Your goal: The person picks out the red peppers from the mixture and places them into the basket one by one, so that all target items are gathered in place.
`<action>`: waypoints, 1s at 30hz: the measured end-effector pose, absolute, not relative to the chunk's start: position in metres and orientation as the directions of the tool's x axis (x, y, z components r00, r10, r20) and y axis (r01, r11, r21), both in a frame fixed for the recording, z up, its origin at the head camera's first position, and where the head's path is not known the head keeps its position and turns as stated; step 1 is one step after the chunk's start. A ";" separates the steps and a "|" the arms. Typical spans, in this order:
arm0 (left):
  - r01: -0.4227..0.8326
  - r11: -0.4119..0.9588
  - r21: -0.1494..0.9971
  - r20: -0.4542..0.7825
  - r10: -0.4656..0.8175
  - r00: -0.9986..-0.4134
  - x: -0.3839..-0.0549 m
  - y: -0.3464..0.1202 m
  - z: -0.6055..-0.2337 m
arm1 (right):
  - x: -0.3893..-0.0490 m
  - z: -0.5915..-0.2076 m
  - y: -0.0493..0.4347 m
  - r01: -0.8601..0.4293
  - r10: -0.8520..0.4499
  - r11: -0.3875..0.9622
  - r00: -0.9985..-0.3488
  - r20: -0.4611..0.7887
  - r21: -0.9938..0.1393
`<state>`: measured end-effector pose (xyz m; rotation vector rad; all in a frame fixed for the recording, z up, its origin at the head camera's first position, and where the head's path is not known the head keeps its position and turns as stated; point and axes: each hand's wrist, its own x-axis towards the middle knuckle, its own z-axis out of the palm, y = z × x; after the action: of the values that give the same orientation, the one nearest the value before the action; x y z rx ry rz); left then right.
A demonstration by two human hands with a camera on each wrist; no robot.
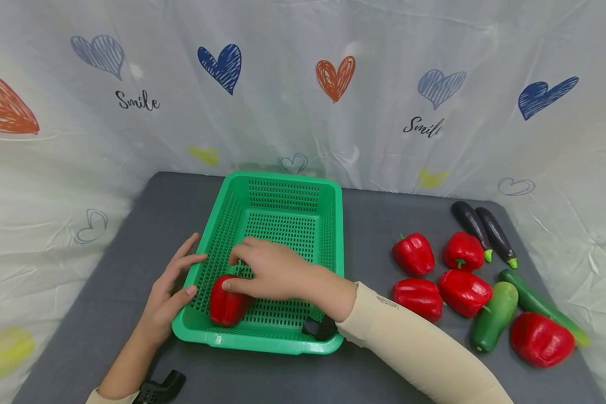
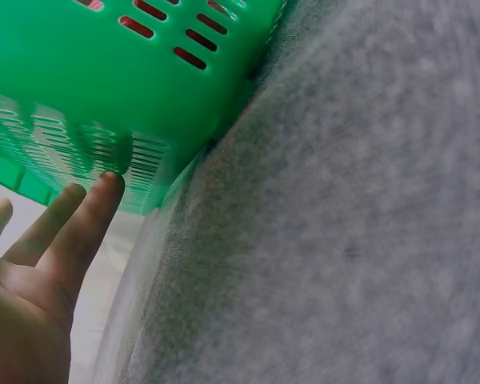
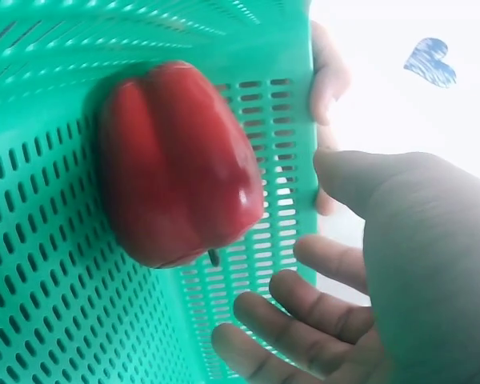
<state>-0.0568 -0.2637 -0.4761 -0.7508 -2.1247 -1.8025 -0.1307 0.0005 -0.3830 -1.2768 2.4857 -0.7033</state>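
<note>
White sheeting [image 1: 379,33] printed with hearts and the word "Smile" hangs behind your grey desk [image 1: 252,381], where a green basket [image 1: 252,343] sits. One red pepper [image 1: 227,306] lies inside it, at the near left corner. Your right grip [image 1: 270,269] is over the basket beside that pepper, fingers spread and loosely bent; your right wrist view shows a gap between them and the pepper. Your left grip [image 1: 169,297] is spread too, fingertips at the basket's left side. Off to the right, five more peppers [image 1: 466,293] lie near two eggplants [image 1: 497,238], a stout cucumber [image 1: 495,317] and a slim cucumber [image 1: 542,307].
</note>
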 end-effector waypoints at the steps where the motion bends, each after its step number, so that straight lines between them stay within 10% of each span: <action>1: 0.541 0.103 0.835 0.512 0.215 -0.832 -0.057 -0.263 -0.476 | -0.130 -0.381 0.001 -0.691 -0.814 0.495 -0.581 -0.002 -0.527; 30: 0.600 0.054 0.798 0.580 0.199 -0.790 -0.060 -0.260 -0.476 | -0.116 -0.347 0.040 -0.671 -0.752 0.503 -0.650 0.107 -0.545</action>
<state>-0.0597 -0.2602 -0.4760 -0.8058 -2.0230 -1.7926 -0.1157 0.0398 -0.3467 -1.2382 2.5958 -0.8443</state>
